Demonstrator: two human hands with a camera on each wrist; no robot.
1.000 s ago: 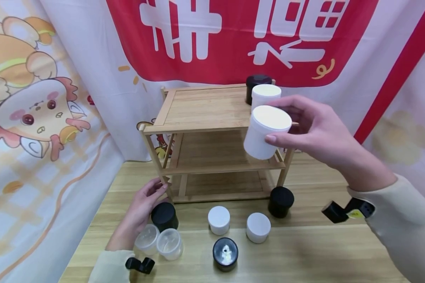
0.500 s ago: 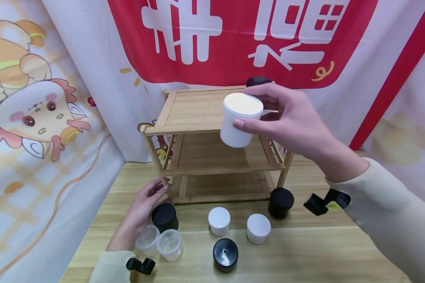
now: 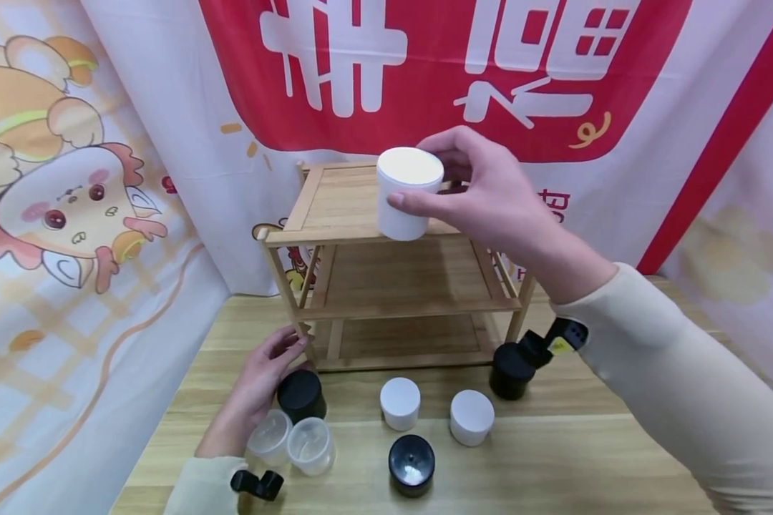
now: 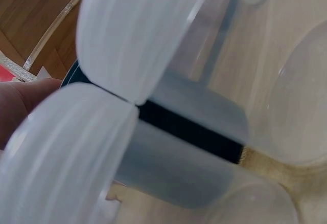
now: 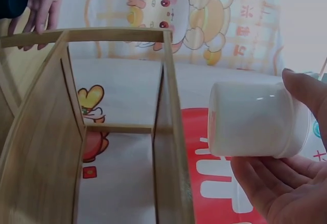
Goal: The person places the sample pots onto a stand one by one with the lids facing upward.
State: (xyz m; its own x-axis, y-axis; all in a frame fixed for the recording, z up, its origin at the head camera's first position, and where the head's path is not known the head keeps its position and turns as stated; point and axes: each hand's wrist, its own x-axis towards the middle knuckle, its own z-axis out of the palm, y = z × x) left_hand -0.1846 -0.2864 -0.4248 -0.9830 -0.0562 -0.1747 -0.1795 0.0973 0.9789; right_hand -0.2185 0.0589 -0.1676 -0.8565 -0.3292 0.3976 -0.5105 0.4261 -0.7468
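Note:
A white lidded jar (image 3: 404,207) is pinched upright between the thumb and fingers of my right hand (image 3: 483,179), at the front of the rack's top board. In the right wrist view the jar (image 5: 250,119) is apart from the board's edge. My left hand (image 3: 267,368) holds the front left leg of the wooden rack (image 3: 393,286) low down. A black jar (image 3: 301,397) stands beside that hand. Two clear cups (image 4: 138,29) partly block the left wrist view, with the black jar (image 4: 189,132) behind them.
Two white jars (image 3: 400,404) (image 3: 472,417), a black jar (image 3: 411,461) with a shiny top and another black jar (image 3: 510,372) stand in front of the rack. Clear cups (image 3: 310,443) are by my left wrist. A printed cloth (image 3: 167,143) hangs behind.
My right hand has carried the white jar left and slightly up along the rack's front. It now covers the black and white jars seen earlier on the top board. The left hand stays put.

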